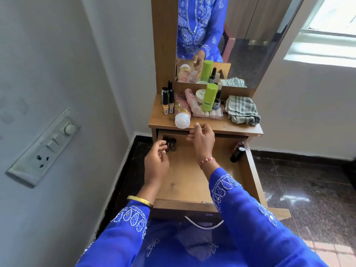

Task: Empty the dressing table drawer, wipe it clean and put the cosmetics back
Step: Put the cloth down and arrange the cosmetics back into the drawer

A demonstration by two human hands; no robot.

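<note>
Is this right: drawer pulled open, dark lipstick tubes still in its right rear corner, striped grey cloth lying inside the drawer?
Not quite. In the head view the striped grey cloth lies on the wooden table top, at its right end, not inside the drawer. The rest holds: the wooden drawer is pulled open and the dark lipstick tubes sit in its right rear corner.

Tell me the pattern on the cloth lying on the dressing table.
The cloth is grey-and-white checked, seen in the head view.
</note>
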